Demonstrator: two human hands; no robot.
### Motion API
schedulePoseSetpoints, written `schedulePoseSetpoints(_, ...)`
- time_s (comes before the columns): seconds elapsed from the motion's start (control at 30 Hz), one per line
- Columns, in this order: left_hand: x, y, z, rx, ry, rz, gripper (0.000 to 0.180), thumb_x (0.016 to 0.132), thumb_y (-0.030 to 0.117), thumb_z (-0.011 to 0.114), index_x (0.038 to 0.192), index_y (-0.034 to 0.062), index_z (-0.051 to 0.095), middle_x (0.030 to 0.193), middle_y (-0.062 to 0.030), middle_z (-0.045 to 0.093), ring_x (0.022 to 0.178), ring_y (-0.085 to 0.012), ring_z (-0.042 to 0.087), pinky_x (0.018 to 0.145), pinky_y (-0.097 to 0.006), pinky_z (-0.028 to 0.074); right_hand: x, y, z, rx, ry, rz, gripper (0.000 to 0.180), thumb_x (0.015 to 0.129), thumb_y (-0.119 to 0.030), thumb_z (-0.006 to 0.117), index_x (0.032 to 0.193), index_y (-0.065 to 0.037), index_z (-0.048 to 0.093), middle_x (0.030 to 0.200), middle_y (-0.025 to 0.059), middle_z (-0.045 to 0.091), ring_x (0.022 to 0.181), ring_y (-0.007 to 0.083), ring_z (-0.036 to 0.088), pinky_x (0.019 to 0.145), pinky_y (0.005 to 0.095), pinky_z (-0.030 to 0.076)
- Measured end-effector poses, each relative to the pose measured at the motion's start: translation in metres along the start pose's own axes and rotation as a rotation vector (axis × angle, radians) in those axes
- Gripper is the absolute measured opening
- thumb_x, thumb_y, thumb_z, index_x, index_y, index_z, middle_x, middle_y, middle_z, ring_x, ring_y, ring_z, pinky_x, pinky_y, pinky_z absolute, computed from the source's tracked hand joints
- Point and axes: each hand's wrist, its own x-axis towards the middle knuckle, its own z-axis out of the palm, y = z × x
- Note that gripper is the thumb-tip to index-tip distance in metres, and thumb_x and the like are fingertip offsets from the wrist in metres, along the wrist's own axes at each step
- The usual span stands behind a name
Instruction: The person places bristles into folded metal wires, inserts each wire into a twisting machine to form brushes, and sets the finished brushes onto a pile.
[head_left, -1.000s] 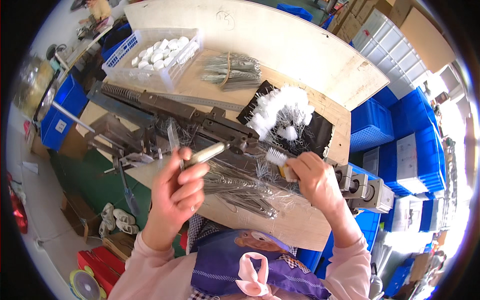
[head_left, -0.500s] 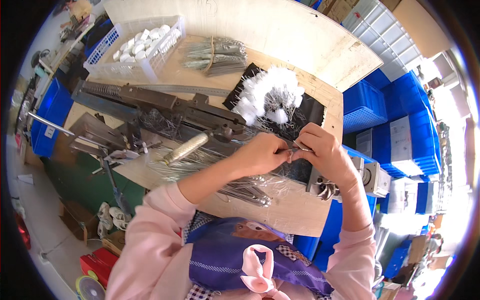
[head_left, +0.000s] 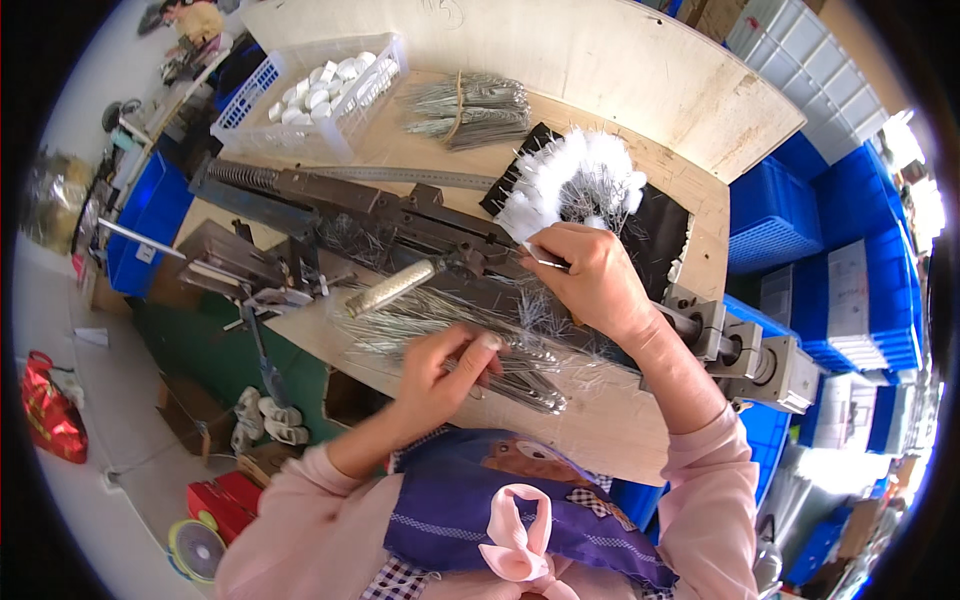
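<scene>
My right hand (head_left: 592, 275) pinches a thin silver metal piece (head_left: 548, 262) between thumb and fingers, just in front of a heap of white-tufted wire brushes (head_left: 530, 195) on a black sheet (head_left: 655, 230). Lower and to the left, my left hand (head_left: 445, 375) hovers at the near side of a pile of looped metal wires (head_left: 420, 312). Its fingers are half curled with the thumb stretched out, and nothing shows in them. Between the hands, loose short wires (head_left: 545, 310) lie scattered.
A long metal bench fixture (head_left: 380, 205) with a pale-wrapped handle (head_left: 395, 288) crosses the wooden table. Behind it stand a clear basket (head_left: 345, 140) of white round pieces and a banded wire bundle (head_left: 470, 108). Metal shaft blocks (head_left: 720, 340) sit at the right edge, near blue crates (head_left: 775, 215).
My hands were together over the bench and have parted. The right has gone up toward the white brushes with the metal piece; the left has come down and left to the wire pile.
</scene>
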Motion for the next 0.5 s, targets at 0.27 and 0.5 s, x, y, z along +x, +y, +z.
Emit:
schedulePoseSetpoints(0.27, 0.037, 0.007, -0.01, -1.484, -0.217, -1.085, 0.045, 0.098, 0.041, 0.045, 0.112, -0.0005, 0.053, 0.064, -0.0081, 0.055, 0.042, -0.0128, 0.046, 0.041, -0.026, 0.039, 0.001, 0.005, 0.002, -0.003, -0.054, 0.045, 0.011, 0.075, -0.008, 0.069, 0.082, 0.0, 0.067, 0.08, 0.0154, 0.066, 0.074, 0.0338, 0.064, 0.066, 0.0386, 0.052)
schedulePoseSetpoints(0.5, -0.007, -0.031, 0.005, -0.4, -0.313, -0.758, 0.016, 0.088, 0.009, 0.059, 0.1, -0.0027, 0.057, 0.071, -0.0062, 0.061, 0.049, -0.0103, 0.053, 0.044, -0.021, 0.041, -0.006, -0.013, 0.003, -0.322, 0.071, -0.156, 0.016, 0.07, -0.001, 0.066, 0.086, -0.003, 0.066, 0.08, 0.0108, 0.058, 0.073, 0.0292, 0.061, 0.061, 0.0375, 0.051)
